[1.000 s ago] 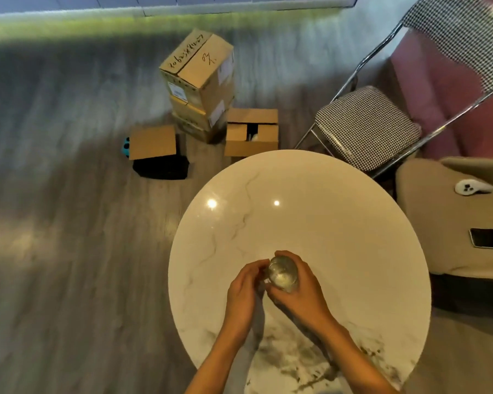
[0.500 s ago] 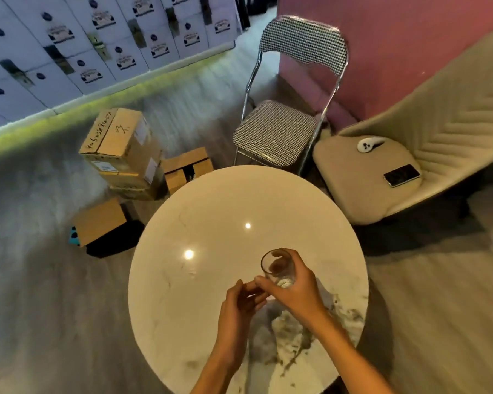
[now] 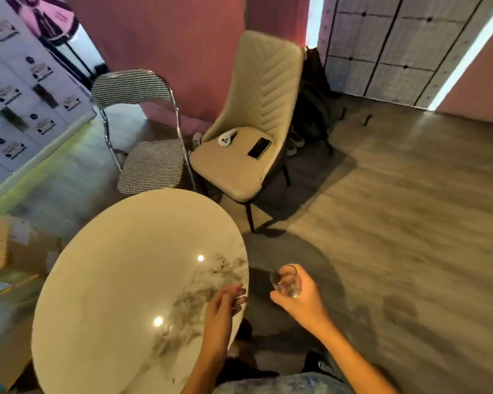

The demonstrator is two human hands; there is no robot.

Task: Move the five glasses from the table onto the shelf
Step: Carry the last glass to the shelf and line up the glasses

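Note:
A clear drinking glass (image 3: 285, 282) is held upright in my right hand (image 3: 299, 298), off the right edge of the table and above the floor. My left hand (image 3: 224, 305) hovers over the table's right rim with loose, parted fingers and holds nothing. The round white marble table (image 3: 120, 280) fills the lower left; no other glass shows on it. No shelf is in view.
A beige padded chair (image 3: 248, 155) with a phone (image 3: 259, 148) and a white controller (image 3: 227, 137) stands behind the table, beside a houndstooth folding chair (image 3: 148, 163). Cardboard boxes (image 3: 0, 245) lie at the left. Wooden floor (image 3: 410, 223) spreads to the right.
My view has swung to the right. My right hand has carried the glass off the table, past its right edge. My left hand has let go and trails behind.

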